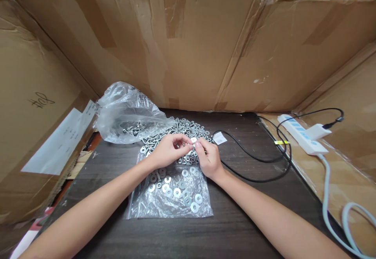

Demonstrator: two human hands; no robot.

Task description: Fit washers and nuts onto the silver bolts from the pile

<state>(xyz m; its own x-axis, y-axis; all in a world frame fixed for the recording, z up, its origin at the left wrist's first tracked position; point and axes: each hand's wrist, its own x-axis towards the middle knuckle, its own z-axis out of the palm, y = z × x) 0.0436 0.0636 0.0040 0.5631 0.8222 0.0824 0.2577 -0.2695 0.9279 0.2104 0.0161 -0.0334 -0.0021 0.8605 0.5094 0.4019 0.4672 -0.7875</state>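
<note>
My left hand (pixel 170 148) and my right hand (pixel 208 158) meet above a pile of loose hardware. Both are closed in a pinch, with their fingertips almost touching around a small metal fastener (pixel 193 146); its exact kind is too small to make out. A bright flat washer (pixel 193 139) shows right behind the fingertips, and I cannot tell whether it is held. Bolts (pixel 151 139) lie heaped left of and behind my hands. Nuts (pixel 188 159) cluster just below the fingers. Several large washers (pixel 177 193) are spread over a flat clear plastic bag (pixel 173 210) nearer to me.
A crumpled clear bag (pixel 123 106) with more bolts inside stands at the back left. A black cable (pixel 258 160) loops across the dark table (pixel 235 227) to a white power strip (pixel 302 135) at right. Cardboard walls (pixel 194 55) enclose the back and sides.
</note>
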